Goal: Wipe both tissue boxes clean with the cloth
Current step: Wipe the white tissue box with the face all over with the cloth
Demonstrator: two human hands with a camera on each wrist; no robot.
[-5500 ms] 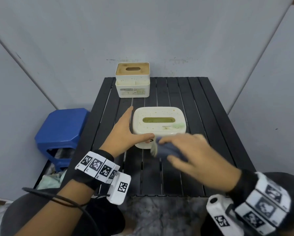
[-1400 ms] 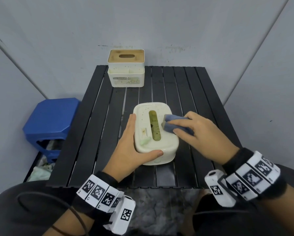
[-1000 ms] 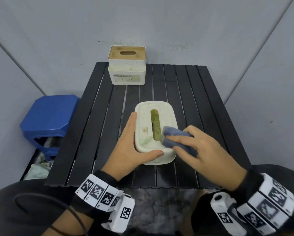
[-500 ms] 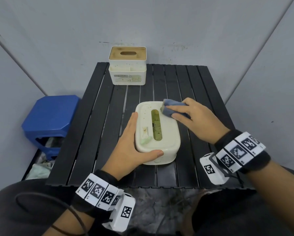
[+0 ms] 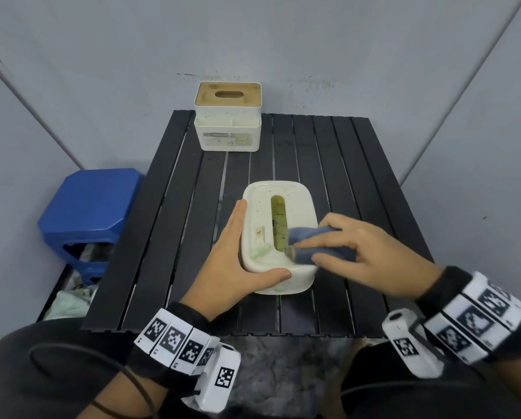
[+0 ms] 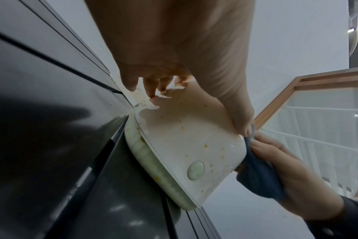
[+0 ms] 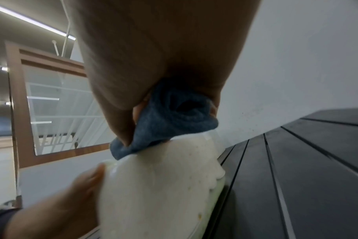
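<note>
On a black slatted table point(image 5: 328, 164) set against a grey wall, a seated person cleans the nearer of two soiled tissue boxes. To the table's left stands a blue plastic stool point(image 5: 90, 204), apart from the work. At the far edge, close to the wall, the square tissue box point(image 5: 227, 116) with a wood-coloured lid waits, speckled and, by the look of it, not yet wiped.

Nearer the person, the rounded white tissue box point(image 5: 262, 213) lies with its slot running away from the body, its lid and near wall dotted with orange specks and pale green smears. The left hand point(image 5: 235, 258) braces it: fingers stretched flat along the left wall, thumb hooked across the near end, apparently to stop the box sliding under the rubbing. The right hand point(image 5: 359, 252) clamps the bunched blue cloth point(image 5: 313, 241) between thumb and curled fingers and presses it onto the lid's right side, just beside the slot near the front corner; the blur suggests a stroke in progress.

Judging by the marks across the lid's left half and front wall, this box is only partly done.
</note>
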